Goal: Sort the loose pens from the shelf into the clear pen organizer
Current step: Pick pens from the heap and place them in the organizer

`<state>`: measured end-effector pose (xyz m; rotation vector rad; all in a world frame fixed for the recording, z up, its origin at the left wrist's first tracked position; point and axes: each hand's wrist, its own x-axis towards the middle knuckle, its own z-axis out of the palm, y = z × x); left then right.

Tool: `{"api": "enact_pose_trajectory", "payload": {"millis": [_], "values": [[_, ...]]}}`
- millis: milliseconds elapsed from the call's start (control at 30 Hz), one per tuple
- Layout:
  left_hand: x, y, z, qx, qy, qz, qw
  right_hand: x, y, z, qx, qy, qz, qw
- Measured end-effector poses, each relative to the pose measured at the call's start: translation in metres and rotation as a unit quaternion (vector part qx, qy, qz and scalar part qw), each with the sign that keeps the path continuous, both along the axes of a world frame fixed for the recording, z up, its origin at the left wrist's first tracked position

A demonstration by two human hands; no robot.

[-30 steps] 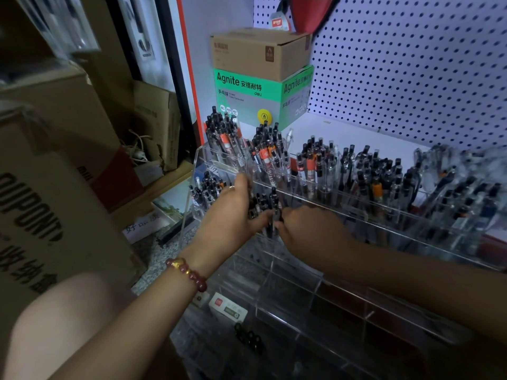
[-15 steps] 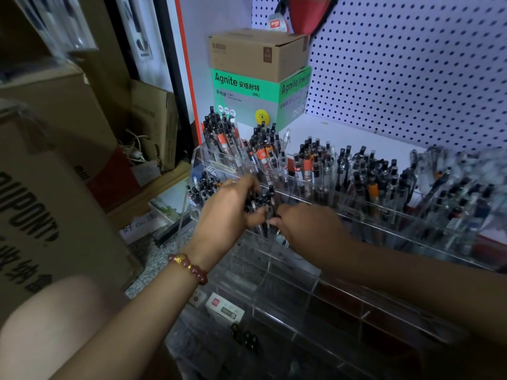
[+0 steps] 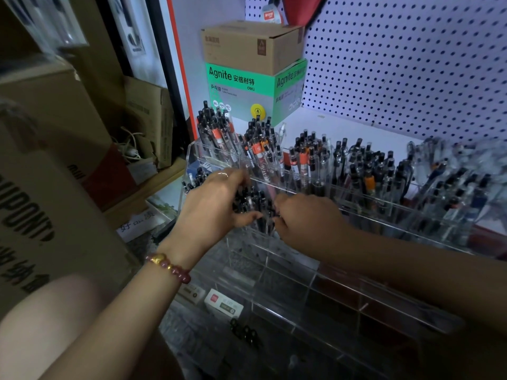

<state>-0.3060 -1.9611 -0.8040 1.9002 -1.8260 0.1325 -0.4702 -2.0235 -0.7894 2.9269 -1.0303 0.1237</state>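
Note:
A clear tiered pen organizer (image 3: 277,259) stands on the white shelf, its back rows packed with upright black-capped pens (image 3: 310,157). In a middle-row compartment at the left stands a bunch of black pens (image 3: 253,205). My left hand (image 3: 214,208), with a bead bracelet on its wrist, curls around the left side of that bunch, thumb in front. My right hand (image 3: 304,218) is at the right side of the bunch, fingertips pinching pens near their lower part. The front compartments look nearly empty.
A green Agnite box (image 3: 247,91) with a brown carton (image 3: 252,45) on top stands at the back left against the pegboard (image 3: 406,64). Large cardboard boxes (image 3: 41,165) crowd the left. Small labelled boxes (image 3: 223,303) lie below the organizer.
Both hands have stayed on the same bunch of pens; the right hand has shifted slightly nearer the left, closing around the bunch.

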Motion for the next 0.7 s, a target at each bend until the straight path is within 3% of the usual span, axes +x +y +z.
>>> {"api": "enact_pose_trajectory", "payload": {"millis": [200, 367, 500, 700], "values": [[0.004, 0.002, 0.004, -0.001, 0.045, -0.012, 0.999, 0.000, 0.003, -0.005, 0.068, 0.002, 0.048, 0.997], [0.007, 0.001, 0.006, -0.035, 0.092, -0.021, 0.995, -0.001, -0.002, -0.005, 0.037, -0.020, 0.022, 0.999], [0.000, 0.001, 0.004, -0.017, 0.102, -0.054, 0.993, 0.006, 0.001, -0.007, 0.135, -0.028, 0.024, 0.990], [-0.002, -0.004, -0.002, -0.006, 0.089, -0.034, 0.995, 0.001, 0.000, -0.001, 0.045, 0.001, 0.000, 0.999]]}}
